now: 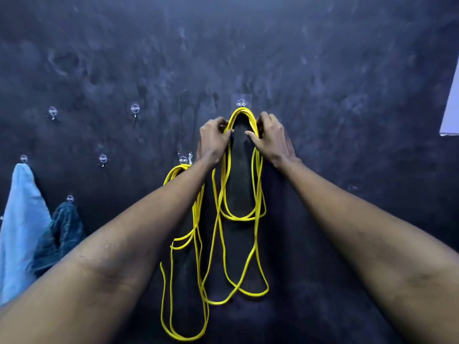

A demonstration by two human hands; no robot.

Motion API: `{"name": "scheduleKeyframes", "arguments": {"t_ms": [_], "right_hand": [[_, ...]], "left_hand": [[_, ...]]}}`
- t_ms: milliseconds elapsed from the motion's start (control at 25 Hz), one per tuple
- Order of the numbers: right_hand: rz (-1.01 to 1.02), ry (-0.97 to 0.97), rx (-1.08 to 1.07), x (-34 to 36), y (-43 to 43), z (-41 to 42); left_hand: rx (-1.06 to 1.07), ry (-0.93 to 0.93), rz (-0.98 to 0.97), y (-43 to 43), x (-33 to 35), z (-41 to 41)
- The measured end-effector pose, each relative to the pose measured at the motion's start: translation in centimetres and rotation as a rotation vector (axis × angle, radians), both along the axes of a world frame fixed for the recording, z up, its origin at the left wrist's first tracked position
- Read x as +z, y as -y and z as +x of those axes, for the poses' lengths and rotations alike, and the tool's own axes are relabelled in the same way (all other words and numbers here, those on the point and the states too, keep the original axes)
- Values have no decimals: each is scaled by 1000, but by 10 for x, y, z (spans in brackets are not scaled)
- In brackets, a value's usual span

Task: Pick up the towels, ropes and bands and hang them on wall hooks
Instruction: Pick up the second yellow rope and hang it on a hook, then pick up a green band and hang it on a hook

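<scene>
A yellow rope [224, 194] hangs in several loops on the dark wall, its top bend just under a clear hook [241, 103]. My left hand [213, 139] pinches the strands on the left side of that bend. My right hand [270, 137] grips the strands on the right side. A second bundle of yellow rope [173, 244] hangs from a lower hook [183, 159], partly hidden behind my left forearm. Black bands [239, 175] hang flat behind the ropes.
A light blue towel [19, 219] hangs from a hook at the far left, a dark teal towel [60, 232] from the hook beside it. Bare clear hooks [134, 109] dot the wall on the left. A white panel edge [450, 108] shows at the right.
</scene>
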State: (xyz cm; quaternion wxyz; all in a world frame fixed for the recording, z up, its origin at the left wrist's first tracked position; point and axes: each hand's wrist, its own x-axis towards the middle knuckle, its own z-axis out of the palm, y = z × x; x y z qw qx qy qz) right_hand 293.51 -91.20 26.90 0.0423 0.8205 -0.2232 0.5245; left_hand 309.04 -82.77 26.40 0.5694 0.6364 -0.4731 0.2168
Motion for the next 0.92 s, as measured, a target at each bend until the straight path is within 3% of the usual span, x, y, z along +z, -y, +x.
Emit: {"name": "scheduleKeyframes", "arguments": {"t_ms": [160,320,400,480,560,720,920], "right_hand": [[70,-41,24,-4,-11,-3],[124,-19,1,-32,-25,-21],[144,-38,-51,-58,-27,-43],[187,-82,-119,-88,-28,-76],[287,-125,-217,-125,-30,-124],[529,-260,-430,-188,-45,-252],[789,-329,-675,-215,-91,-415]], "left_hand": [[-36,23,88,-12,-12,4],[-52,112,16,-41,-53,-5],[-166,228,153,-53,-79,-16],[-258,203,387,-60,-102,-26],[-356,143,545,-57,-129,-41],[-554,117,684,-36,-186,-102],[-706,156,809,-11,-222,-202]]}}
